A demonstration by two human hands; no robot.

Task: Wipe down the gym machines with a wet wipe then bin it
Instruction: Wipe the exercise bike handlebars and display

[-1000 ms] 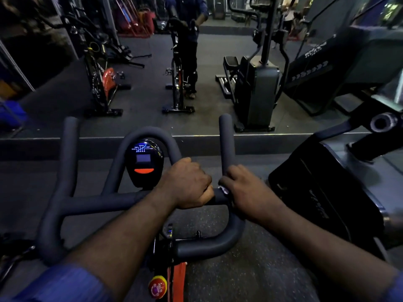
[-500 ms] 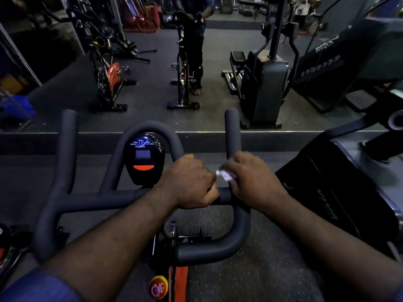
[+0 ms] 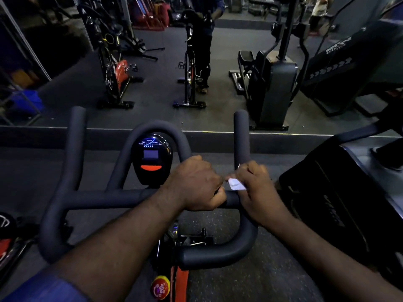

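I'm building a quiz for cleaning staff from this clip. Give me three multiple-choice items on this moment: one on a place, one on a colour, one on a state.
1. Where is the wipe?
A. in the right hand
B. on the floor
C. draped over the console

2. What colour is the button under the console's screen?
A. green
B. orange-red
C. white

3. What is the left hand doing?
A. hanging free
B. pressing the console
C. closed around the handlebar

Answers:
1 A, white wipe pokes out of the right hand on the bar.
2 B, a curved orange-red strip shows on the console.
3 C, its fingers wrap the crossbar.
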